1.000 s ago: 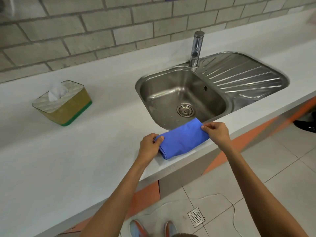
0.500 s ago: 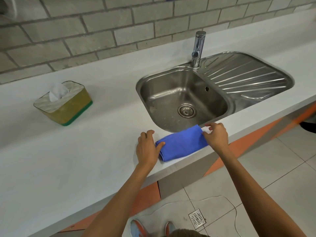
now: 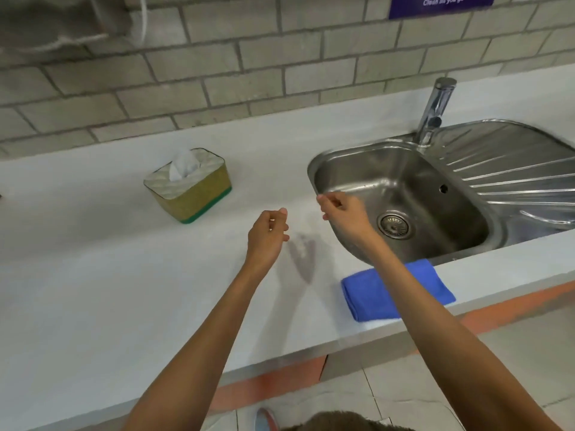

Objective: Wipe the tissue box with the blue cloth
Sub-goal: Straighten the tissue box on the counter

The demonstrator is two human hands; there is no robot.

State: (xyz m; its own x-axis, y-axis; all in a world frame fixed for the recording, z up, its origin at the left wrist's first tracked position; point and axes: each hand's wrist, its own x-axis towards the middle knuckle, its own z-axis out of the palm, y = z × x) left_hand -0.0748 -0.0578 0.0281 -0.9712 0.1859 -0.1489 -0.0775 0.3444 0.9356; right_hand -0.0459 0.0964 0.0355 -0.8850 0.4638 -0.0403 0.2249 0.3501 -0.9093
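Tissue box [image 3: 189, 185] sits far left on the counter [image 3: 93, 290], my left hand [image 3: 267, 233] and right hand [image 3: 343, 214] hover loosely curled and empty, blue cloth [image 3: 367, 295] lies folded at the near edge, ungrasped.

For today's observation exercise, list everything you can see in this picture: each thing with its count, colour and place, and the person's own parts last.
Rectangular tissue box: one, yellow-green sides, pale patterned top, white tissue poking out; on the counter, left of the sink.
Folded blue cloth: one, blue; at the counter's front edge, partly under the right forearm.
Stainless steel sink: one, silver, with ribbed drainer on its right.
Chrome tap: one, behind the sink.
White counter: one.
Purple wall sign: one, top edge.
Left hand: empty, above the counter.
Right hand: empty, over the sink's rim.
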